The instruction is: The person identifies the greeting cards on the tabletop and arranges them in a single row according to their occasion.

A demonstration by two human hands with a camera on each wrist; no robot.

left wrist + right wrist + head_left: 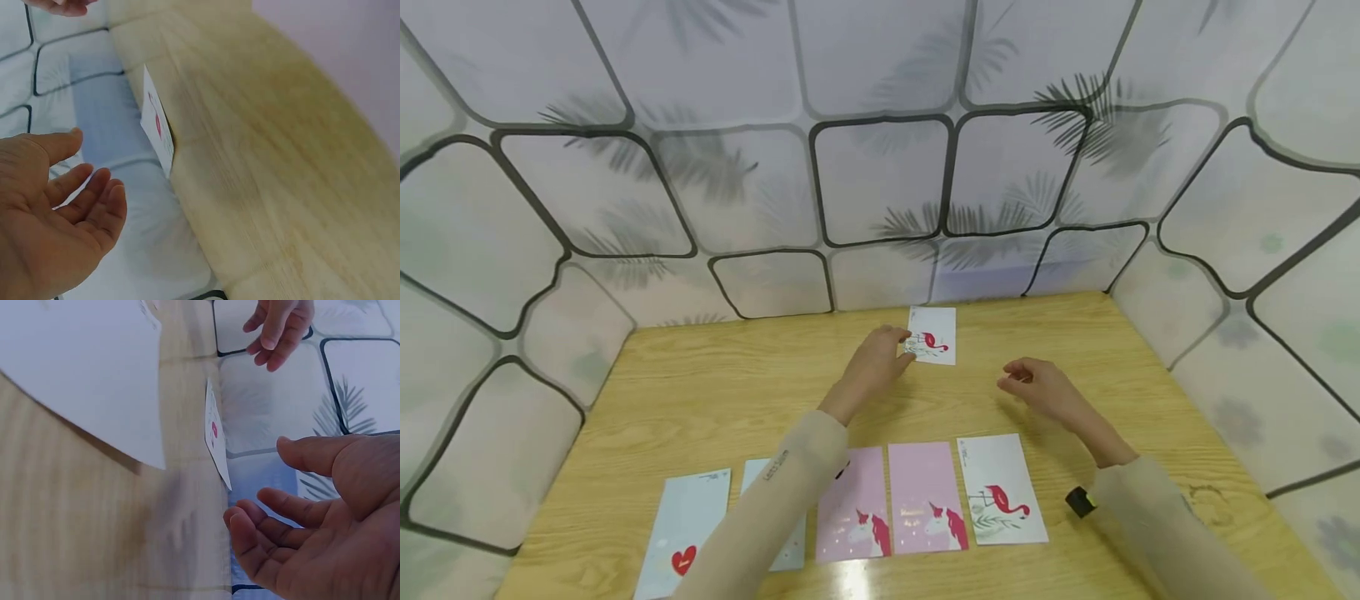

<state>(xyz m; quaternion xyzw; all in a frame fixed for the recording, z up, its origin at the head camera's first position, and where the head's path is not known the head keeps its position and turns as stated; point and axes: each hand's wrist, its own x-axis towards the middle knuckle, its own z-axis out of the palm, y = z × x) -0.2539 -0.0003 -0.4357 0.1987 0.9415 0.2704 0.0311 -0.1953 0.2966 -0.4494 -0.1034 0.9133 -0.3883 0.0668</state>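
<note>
Toward the back of the table lies a white flamingo card (934, 321), also seen edge-on as a thin card (154, 119) in the left wrist view. Just left of it, my left hand (877, 360) hovers with loosely bent fingers and grips nothing; the left wrist view shows a gap between fingers and card. Off to the card's right, my right hand (1043, 390) hangs in the air, thumb and fingers apart in the right wrist view, holding nothing. A second flamingo card (1003, 467) lies in the front row, nearer me than the right hand.
Left of the front flamingo card lie two pink unicorn cards (921, 487), a pale blue card (790, 546) partly under my left forearm, and a heart card (688, 504). Patterned fabric walls (880, 183) stand around the wooden table (737, 392). A small black object (1081, 502) is beside my right sleeve.
</note>
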